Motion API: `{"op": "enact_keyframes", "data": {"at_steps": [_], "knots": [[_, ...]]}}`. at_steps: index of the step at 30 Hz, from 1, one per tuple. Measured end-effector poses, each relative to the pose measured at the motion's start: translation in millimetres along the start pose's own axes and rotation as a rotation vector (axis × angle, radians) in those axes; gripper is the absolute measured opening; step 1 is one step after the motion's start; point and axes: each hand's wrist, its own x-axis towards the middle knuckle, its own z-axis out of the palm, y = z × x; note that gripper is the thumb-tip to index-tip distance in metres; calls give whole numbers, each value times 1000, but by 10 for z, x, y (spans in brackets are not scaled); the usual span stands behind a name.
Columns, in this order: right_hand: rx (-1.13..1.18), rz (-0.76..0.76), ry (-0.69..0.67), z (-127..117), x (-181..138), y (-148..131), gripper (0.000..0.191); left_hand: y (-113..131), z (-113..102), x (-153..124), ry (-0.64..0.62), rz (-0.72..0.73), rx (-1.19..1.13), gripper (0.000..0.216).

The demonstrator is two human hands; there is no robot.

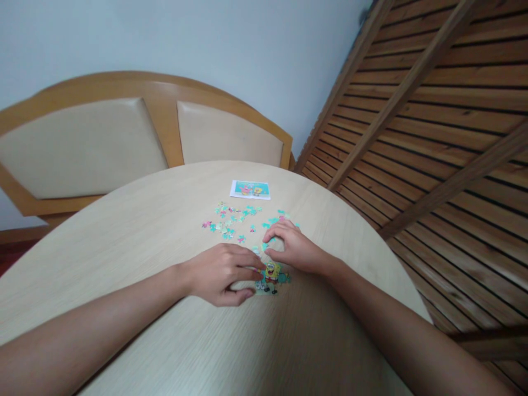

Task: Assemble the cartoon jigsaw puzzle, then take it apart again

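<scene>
The left hand (223, 272), empty with fingers parted, overlapped the left edge of the joined puzzle (271, 271); the right hand (295, 249) curled just beyond, its grasp unclear. Loose pieces (249, 210) lay farther away.

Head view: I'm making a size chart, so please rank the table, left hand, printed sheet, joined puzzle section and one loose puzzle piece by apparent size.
1. Table
2. Left hand
3. Printed sheet and joined puzzle section: order unsure, as the hand partly covers the section
4. Loose puzzle piece
</scene>
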Motion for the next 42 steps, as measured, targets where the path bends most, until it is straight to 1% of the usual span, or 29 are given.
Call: {"op": "enact_keyframes", "data": {"at_steps": [4,8,11,13,16,17,19,21,23,26,29,36,42], "knots": [[31,8,-10,-29,4,-60,17,-3,8,-4,-17,-1,-13,28],[130,-4,-4,-52,16,-101,16,-8,18,-12,-20,-3,-24,30],[233,37,10,-62,34,-125,14,-24,12,-13,23,-34,-21,26],[307,88,29,-63,47,-144,13,-50,5,-14,106,-130,10,22],[442,171,62,-46,59,-169,14,-101,6,-22,270,-361,34,19],[478,199,68,-35,61,-174,15,-118,11,-26,308,-418,25,18],[517,238,65,-13,59,-179,17,-142,26,-35,334,-472,2,18],[518,251,59,2,57,-178,19,-153,38,-43,303,-450,1,18],[498,252,52,6,56,-172,20,-150,39,-47,241,-384,11,18],[429,260,78,-1,57,-155,16,-135,25,-50,147,-258,18,19],[354,266,119,-3,52,-138,10,-122,11,-52,99,-196,46,22],[284,275,55,-3,26,-147,10,-110,1,-47,60,-184,110,25],[107,223,55,-16,17,-165,7,-97,-12,-34,70,-173,116,26]]}}
